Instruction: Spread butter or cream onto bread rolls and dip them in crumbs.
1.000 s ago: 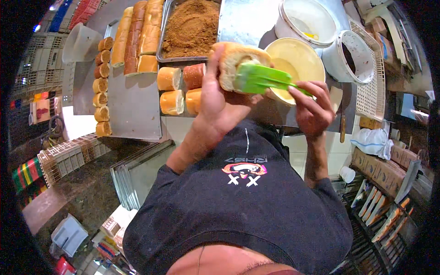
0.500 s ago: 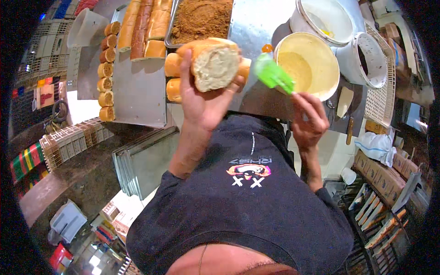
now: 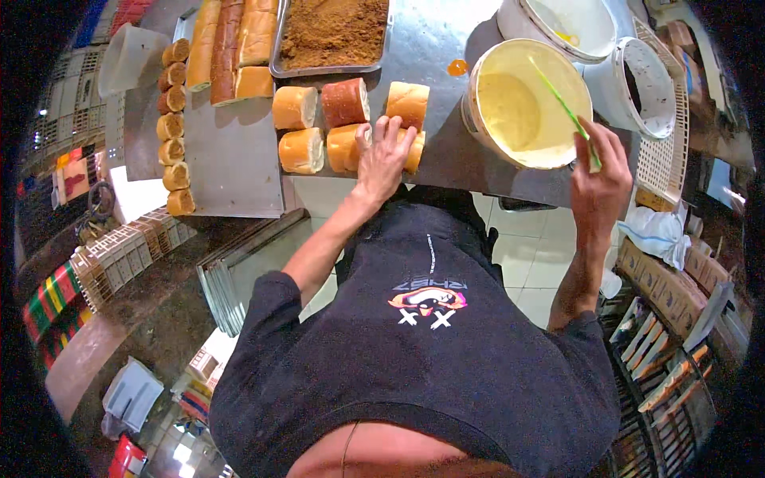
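My left hand (image 3: 381, 163) reaches palm down over the near row of cut bread pieces, fingers spread. It touches a golden bread piece (image 3: 412, 154) on its right, partly hidden under the fingers. Another bread piece (image 3: 342, 148) lies against its left side. Behind it stand a reddish-brown bread piece (image 3: 345, 102) and a golden one (image 3: 408, 103). My right hand (image 3: 602, 169) is closed around a green spatula (image 3: 562, 102), seen edge-on. The spatula slants over a white bucket (image 3: 476, 103) of pale yellow cream (image 3: 510, 111).
A metal tray of brown crumbs (image 3: 335, 32) sits behind the bread. Long loaves (image 3: 227, 48) and a column of small rolls (image 3: 170, 127) lie on the left. Farther right are another white bucket (image 3: 550, 24), a dark-smeared tub (image 3: 637, 92) and a plastic crate (image 3: 669, 159).
My left hand has lowered the bread piece it held and moved down onto the row on the table. My right hand has shifted right, turning the spatula edge-on over the cream bucket.
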Demonstrator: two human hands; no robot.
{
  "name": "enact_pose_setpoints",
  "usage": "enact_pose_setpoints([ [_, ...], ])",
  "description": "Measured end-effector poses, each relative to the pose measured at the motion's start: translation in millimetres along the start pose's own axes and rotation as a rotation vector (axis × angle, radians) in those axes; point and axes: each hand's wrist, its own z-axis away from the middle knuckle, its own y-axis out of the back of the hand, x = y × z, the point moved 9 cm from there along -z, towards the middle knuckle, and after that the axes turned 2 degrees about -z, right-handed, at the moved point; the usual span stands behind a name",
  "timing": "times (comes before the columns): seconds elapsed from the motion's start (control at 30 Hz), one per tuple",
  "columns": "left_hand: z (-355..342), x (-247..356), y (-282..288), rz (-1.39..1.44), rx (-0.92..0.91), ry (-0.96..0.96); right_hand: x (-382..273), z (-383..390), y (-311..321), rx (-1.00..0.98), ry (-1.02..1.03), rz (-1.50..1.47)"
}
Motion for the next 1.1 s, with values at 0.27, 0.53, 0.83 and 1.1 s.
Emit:
enact_pose_setpoints([
  [0.27, 55, -81, 89, 0.224, 0.155, 0.452, -138, 65, -181, -0.549, 0.34, -0.05],
  [0.53, 128, -160, 104, 0.287, 0.336, 0.878, -106, 99, -268, -0.419, 0.408, 0.119],
  [0.83, 154, -263, 88, 0.497, 0.416, 0.965, -223, -106, -182, 0.139, 0.222, -0.847],
  [1.1, 180, -356, 104, 0.483, 0.479, 0.93, -151, -193, -420, 0.042, -0.042, -0.269],
])
